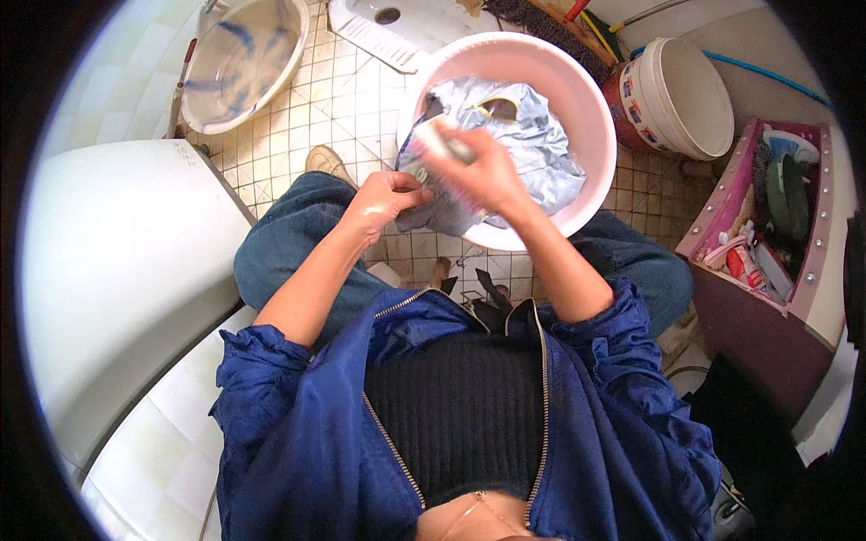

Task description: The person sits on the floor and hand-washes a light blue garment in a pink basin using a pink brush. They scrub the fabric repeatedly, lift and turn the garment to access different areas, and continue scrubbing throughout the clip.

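A large pink plastic basin stands on the tiled floor before me, with a wet light blue-grey garment bunched in it. Part of the cloth hangs over the near left rim. My left hand pinches that part between thumb and fingers at the basin's left edge. My right hand grips a scrub brush with a pale back and pinkish bristles, over the same stretch of cloth. The brush is motion-blurred, so its exact contact with the cloth cannot be told.
A white tub with blue marks leans at the upper left, near a white appliance or cabinet. Behind the basin lies a squat toilet. To the right are a paint bucket and a pink-edged box holding brushes and tubes.
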Available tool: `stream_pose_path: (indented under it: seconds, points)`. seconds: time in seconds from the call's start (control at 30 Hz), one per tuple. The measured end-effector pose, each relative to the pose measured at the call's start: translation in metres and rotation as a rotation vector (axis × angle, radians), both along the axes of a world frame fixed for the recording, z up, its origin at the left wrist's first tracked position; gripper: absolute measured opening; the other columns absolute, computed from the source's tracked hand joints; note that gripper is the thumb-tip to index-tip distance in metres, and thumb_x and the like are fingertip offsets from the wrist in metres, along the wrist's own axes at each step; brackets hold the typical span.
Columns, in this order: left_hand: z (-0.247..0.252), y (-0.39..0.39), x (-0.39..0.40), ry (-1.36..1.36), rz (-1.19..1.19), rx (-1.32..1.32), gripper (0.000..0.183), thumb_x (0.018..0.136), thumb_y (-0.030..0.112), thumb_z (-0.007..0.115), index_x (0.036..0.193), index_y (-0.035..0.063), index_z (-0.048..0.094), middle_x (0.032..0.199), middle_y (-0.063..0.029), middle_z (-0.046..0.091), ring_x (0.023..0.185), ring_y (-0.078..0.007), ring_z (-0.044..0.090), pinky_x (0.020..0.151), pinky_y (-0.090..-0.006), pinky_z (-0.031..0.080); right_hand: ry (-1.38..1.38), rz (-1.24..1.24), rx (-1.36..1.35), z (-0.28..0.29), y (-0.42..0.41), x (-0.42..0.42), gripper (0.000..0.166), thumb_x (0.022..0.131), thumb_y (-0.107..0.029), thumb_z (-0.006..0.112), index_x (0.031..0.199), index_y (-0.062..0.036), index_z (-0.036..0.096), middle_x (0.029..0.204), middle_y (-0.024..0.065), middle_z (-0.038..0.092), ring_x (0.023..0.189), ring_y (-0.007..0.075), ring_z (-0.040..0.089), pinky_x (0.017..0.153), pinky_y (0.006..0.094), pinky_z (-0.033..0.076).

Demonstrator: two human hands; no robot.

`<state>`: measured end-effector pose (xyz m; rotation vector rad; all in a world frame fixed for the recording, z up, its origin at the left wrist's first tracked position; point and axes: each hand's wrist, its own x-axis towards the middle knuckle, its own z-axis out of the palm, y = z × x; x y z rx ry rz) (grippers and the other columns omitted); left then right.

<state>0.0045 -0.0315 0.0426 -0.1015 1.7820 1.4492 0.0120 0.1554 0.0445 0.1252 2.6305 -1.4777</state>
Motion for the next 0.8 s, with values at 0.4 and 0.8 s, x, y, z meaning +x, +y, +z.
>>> stream_pose_path:
  seconds: [0.4, 0.8]
  points:
    - [-0.027, -0.004, 0.003, 0.194, -0.165, -0.117, 0.015, 0.075, 0.013, 0.068, 0.077, -0.0020, 0.065, 0.067, -0.0017, 0.060, 0.065, -0.0077, 0.052, 0.061, -0.0243, 0.042, -0.284, 0.112, 0.043, 0.016, 0.016, -0.011, 0.069, 0.067, -0.058, 0.065, 0.113, -0.0061, 0.062, 0.094, 0.0216, 0.065, 0.092, 0.0283, 0.064, 0.083, 0.0361, 0.047]
    - [-0.028, 0.005, -0.006, 0.324, -0.161, -0.166, 0.021, 0.073, 0.018, 0.067, 0.078, -0.0025, 0.065, 0.063, -0.0126, 0.062, 0.057, -0.0153, 0.056, 0.057, -0.0312, 0.044, -0.395, 0.088, -0.145, -0.018, 0.017, -0.018, 0.070, 0.066, -0.059, 0.066, 0.112, -0.0059, 0.063, 0.097, 0.0228, 0.065, 0.090, 0.0282, 0.064, 0.083, 0.0337, 0.047]
